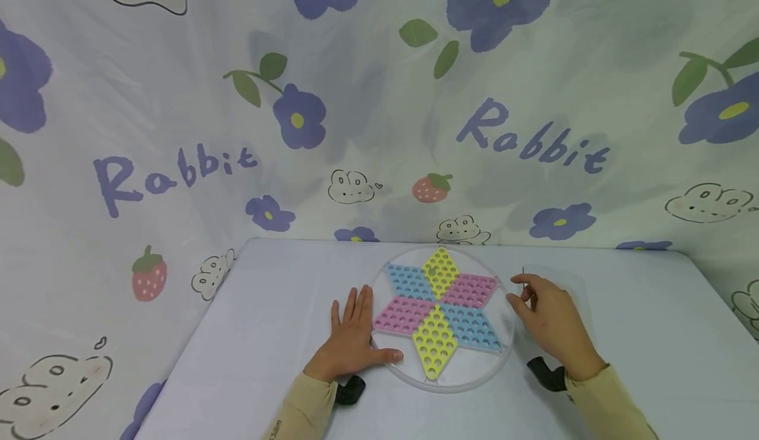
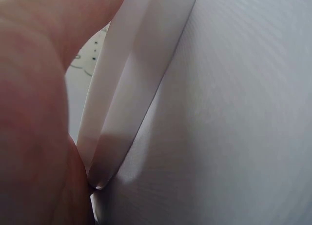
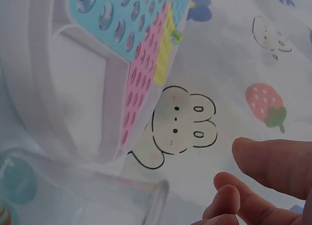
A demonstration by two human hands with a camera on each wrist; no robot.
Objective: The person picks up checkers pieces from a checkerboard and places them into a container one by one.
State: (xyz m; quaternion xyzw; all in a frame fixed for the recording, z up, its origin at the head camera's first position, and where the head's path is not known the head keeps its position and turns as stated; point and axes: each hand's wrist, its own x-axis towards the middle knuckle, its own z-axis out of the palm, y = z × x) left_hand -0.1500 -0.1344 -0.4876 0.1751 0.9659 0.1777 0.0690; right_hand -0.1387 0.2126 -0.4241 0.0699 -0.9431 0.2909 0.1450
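A round white Chinese checkers board (image 1: 468,385) lies on the table, its star made of yellow, pink and blue points with rows of holes. One small greenish marble (image 3: 176,37) sits in the far yellow point. My left hand (image 1: 350,341) rests at the board's left edge, fingers spread straight and the thumb over the rim. Just right of the board my right hand (image 1: 551,318) hovers with thumb and fingers apart, nothing between them. Beside the board, near that hand, a clear plastic container (image 3: 161,200) shows in the right wrist view, holding a teal marble (image 3: 18,176) and a striped one.
The white table (image 1: 267,282) backs onto a hanging cloth (image 1: 379,130) printed with flowers, strawberries and rabbits. Black wrist straps (image 1: 351,390) show below the sleeves.
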